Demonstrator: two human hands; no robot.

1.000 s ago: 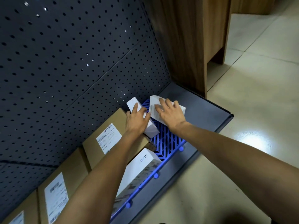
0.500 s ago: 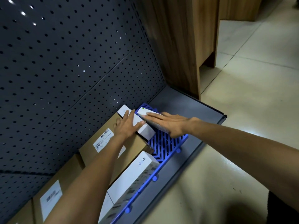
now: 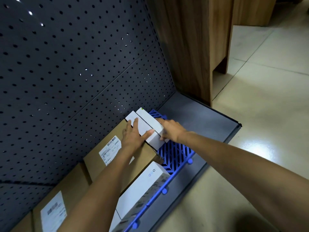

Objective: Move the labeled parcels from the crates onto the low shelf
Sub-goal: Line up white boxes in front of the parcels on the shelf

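Note:
Two small white parcels stand side by side on edge on the blue slatted mat (image 3: 173, 156) of the low shelf (image 3: 209, 118). My left hand (image 3: 133, 136) grips the left white parcel (image 3: 132, 118), thumb across its top, beside a brown labeled carton (image 3: 107, 158). My right hand (image 3: 170, 129) presses against the right side of the right white parcel (image 3: 148, 121), holding it against the other one.
A long white box (image 3: 142, 190) lies in front of the brown carton. More labeled brown cartons (image 3: 66, 198) line the shelf to the left. A dark pegboard wall (image 3: 66, 72) backs the shelf. A wooden cabinet (image 3: 192, 47) stands at the right end, tiled floor (image 3: 259, 106) beyond.
My right hand has stood its parcel on edge and pushed it left against the parcel in my left hand. Both parcels now sit together beside the brown carton.

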